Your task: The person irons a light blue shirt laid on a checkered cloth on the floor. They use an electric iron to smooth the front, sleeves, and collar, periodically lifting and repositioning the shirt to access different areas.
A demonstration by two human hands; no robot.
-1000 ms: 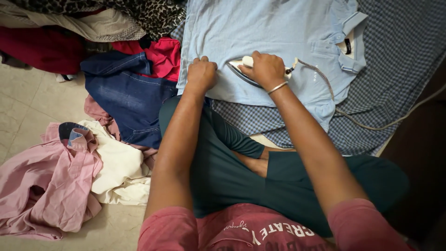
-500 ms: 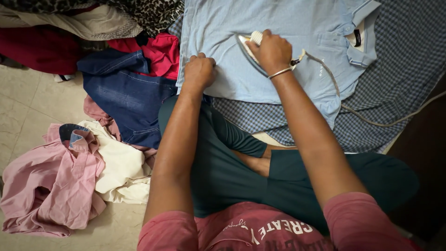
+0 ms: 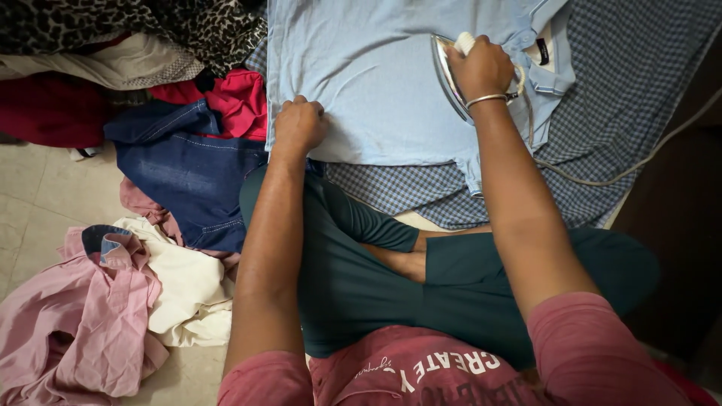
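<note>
A light blue polo shirt (image 3: 376, 68) lies flat on a blue checked cloth (image 3: 617, 90). My right hand (image 3: 481, 69) grips the handle of a clothes iron (image 3: 450, 75), whose metal plate rests on the shirt near its collar. My left hand (image 3: 298, 126) is a closed fist pinching the shirt's lower left edge and holding it taut. The iron's cord (image 3: 602, 179) trails off to the right across the checked cloth.
A heap of clothes lies to the left: blue jeans (image 3: 188, 173), a red garment (image 3: 233, 101), a pink shirt (image 3: 75, 316), a cream garment (image 3: 188, 289) and a leopard-print fabric (image 3: 188, 30). My crossed legs in dark green trousers (image 3: 376, 286) fill the foreground.
My right hand has slid the iron up and to the right, from the shirt's lower middle towards the collar. My left hand stays on the shirt's edge.
</note>
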